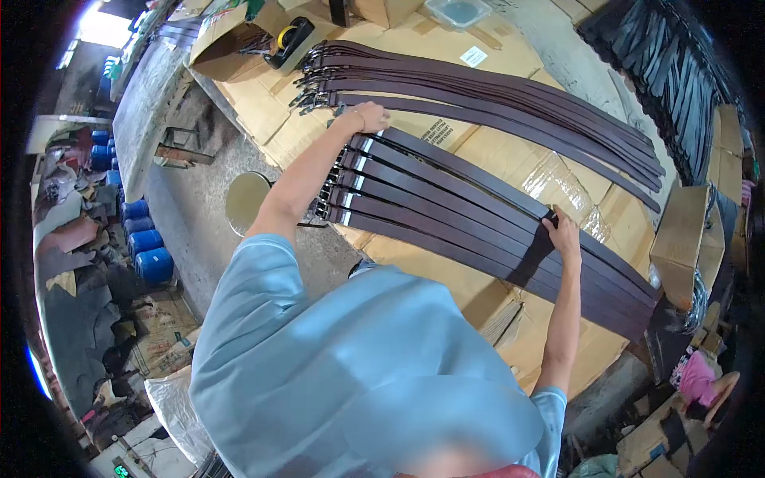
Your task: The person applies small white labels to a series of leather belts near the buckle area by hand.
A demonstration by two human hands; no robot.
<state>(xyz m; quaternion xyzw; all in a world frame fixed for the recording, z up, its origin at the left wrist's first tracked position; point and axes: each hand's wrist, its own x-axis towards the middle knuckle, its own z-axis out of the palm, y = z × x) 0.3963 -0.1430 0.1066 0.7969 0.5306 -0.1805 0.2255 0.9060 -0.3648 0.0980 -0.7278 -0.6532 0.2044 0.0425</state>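
Several dark brown leather belts (pixel 446 209) lie side by side on the cardboard, buckles toward the left. My left hand (pixel 372 118) is closed at the buckle end of the farthest belt in this row. Farther along the same belt (pixel 470 171), my right hand (pixel 562 233) grips its strap, the thumb and fingers curled over the edge. White strips (pixel 353 183) show across the belts near the buckles. Beyond my hands, a second bunch of dark brown belts (pixel 478 92) curves across the table, its metal buckles (pixel 317 76) gathered at the left.
Flattened cardboard (pixel 566 187) covers the table. A tape dispenser (pixel 291 41), an open carton (pixel 239 40) and a clear plastic tub (pixel 458 11) stand at the back. Black straps (pixel 669 80) hang at right. A round stool (pixel 248 203) and blue drums (pixel 153 256) are at left.
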